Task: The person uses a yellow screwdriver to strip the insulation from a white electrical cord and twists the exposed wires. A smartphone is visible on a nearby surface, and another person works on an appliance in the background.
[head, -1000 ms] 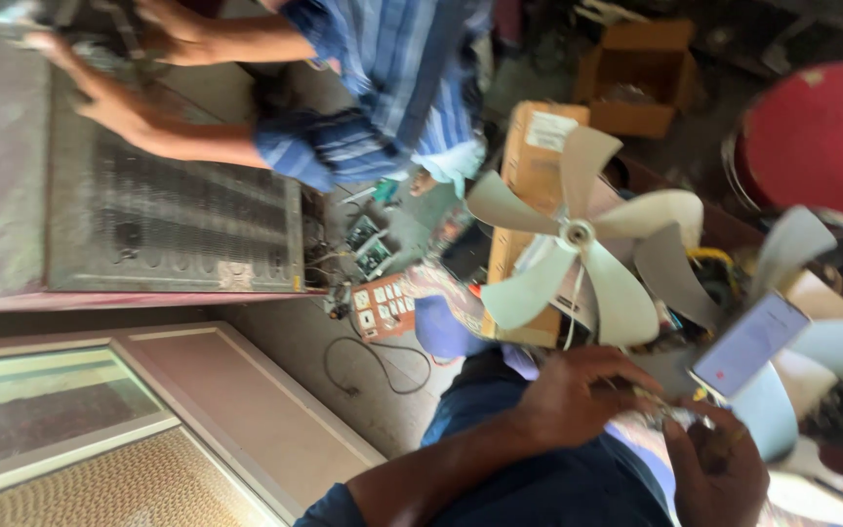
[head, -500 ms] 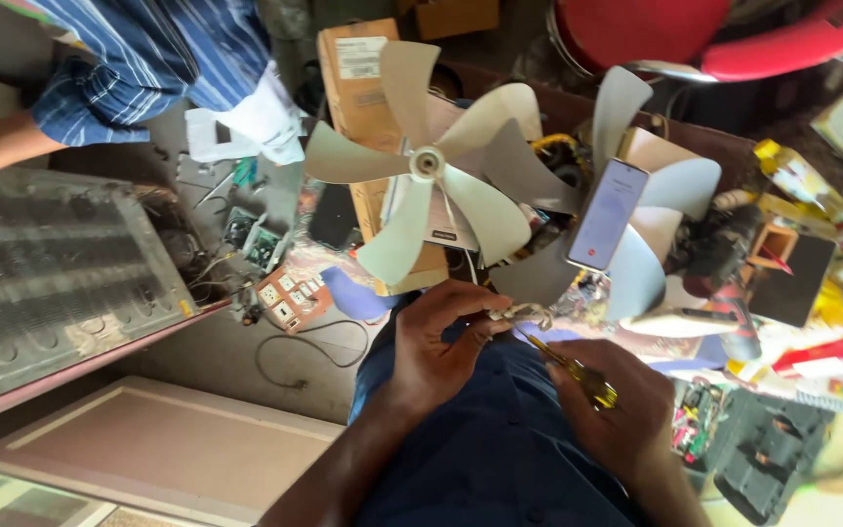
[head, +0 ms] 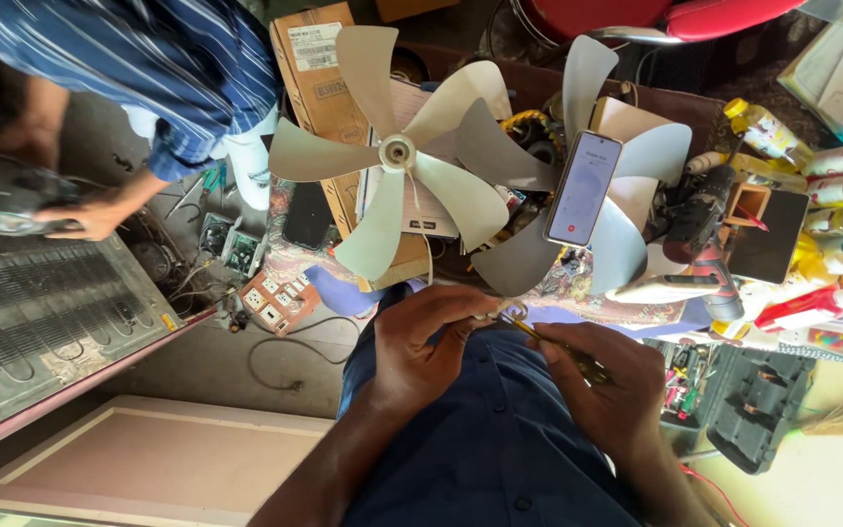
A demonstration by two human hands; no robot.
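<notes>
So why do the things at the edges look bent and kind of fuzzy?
Head view: its wide lens bends the edges, so the metal grille curves; the co-worker's hand is blurry, the fan blades are sharp, and bright light washes out the bottom right corner.

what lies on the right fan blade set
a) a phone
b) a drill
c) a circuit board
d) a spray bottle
a: a phone with its screen lit lies face up across the blades of the right fan, above the person's hands.
</notes>
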